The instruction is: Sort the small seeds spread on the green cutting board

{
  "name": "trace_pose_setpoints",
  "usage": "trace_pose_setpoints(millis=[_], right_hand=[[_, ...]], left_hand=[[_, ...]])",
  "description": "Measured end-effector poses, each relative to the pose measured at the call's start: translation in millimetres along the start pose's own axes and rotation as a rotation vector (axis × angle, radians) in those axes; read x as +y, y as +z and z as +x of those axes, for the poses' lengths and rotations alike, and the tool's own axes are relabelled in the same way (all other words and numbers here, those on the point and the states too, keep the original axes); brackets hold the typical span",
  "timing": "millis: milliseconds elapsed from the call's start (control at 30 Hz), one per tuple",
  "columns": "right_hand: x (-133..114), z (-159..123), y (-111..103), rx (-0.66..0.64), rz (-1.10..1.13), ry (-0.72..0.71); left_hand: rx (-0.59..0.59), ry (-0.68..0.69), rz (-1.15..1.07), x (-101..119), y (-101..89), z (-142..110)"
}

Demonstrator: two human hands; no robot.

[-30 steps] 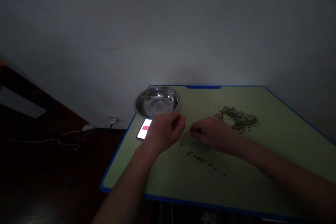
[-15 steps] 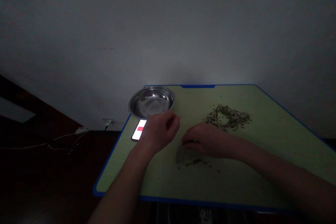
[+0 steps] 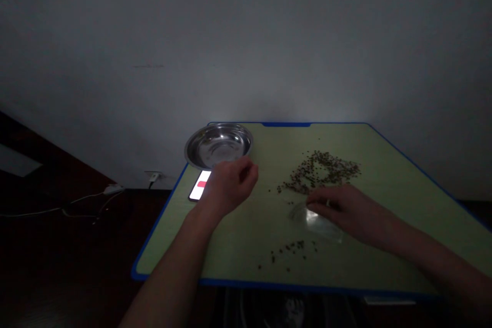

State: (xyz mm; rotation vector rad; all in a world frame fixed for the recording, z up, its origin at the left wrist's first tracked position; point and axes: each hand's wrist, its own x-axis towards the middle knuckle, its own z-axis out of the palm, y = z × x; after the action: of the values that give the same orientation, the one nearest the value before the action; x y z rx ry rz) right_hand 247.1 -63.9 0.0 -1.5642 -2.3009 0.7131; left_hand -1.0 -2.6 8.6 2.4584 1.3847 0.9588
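My right hand (image 3: 342,210) pinches the edge of a clear plastic bag (image 3: 323,228), which lies low over the table and catches the light. Just beyond it spreads a loose patch of small dark brown grains (image 3: 326,169), too small to name. Closer to me is a thin scatter of the same grains (image 3: 294,247). My left hand (image 3: 232,182) is curled closed above the table, fingertips pressed together; whether anything is in it is hidden. It partly covers a lit phone (image 3: 199,185) and stands in front of a metal bowl (image 3: 219,146).
The green table (image 3: 246,246) has a blue rim and stands against a grey wall (image 3: 246,46). The shiny bowl sits at its far left corner. On the left, a plug (image 3: 154,177) and white cables (image 3: 34,213) run along the dark floor.
My right hand has moved right and toward me with the clear bag, uncovering more of the near grains and spreading them. My left hand has stayed nearly still.
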Motion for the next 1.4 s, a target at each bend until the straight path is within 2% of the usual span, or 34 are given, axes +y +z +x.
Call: trace_pose_setpoints(millis=[133,267,367,467,600,733,800,867,933,1000,1167,1400], right_hand=[[8,-13,10,0.007,0.023,0.064],[-6,-10,24,-0.006,0.067,0.015],[-17,-4,30,-0.003,0.045,-0.031],[-22,2,35,-0.005,0.025,-0.075],[-26,8,39,-0.001,0.023,-0.128],[-33,16,39,-0.016,0.009,-0.174],[-35,19,38,-0.027,-0.005,-0.217],[-37,20,38,-0.043,0.000,-0.264],[-38,20,39,-0.063,0.006,-0.304],[-38,18,41,-0.073,-0.002,-0.340],[-36,10,43,-0.100,-0.039,-0.400],[-33,1,42,-0.125,0.005,-0.368]], left_hand=[[-0.006,-0.005,0.002,0,1.7,1],[-0.020,-0.026,-0.002,-2,1.8,3],[0.001,-0.075,-0.047,3,-8.9,-5],[0.038,-0.191,-0.173,15,-30.3,-34],[0.097,-0.350,-0.236,23,-61.3,-96],[-0.087,-0.475,-0.184,10,-83.5,-152],[-0.092,-0.563,-0.189,3,-89.3,-166],[-0.072,-0.633,-0.229,1,-90.6,-167],[0.042,-0.699,-0.231,4,-87.3,-159],[0.060,-0.725,-0.250,7,-80.6,-149],[0.058,-0.751,-0.310,1,-61.5,-142],[0.143,-0.703,-0.294,-10,-47.2,-138]])
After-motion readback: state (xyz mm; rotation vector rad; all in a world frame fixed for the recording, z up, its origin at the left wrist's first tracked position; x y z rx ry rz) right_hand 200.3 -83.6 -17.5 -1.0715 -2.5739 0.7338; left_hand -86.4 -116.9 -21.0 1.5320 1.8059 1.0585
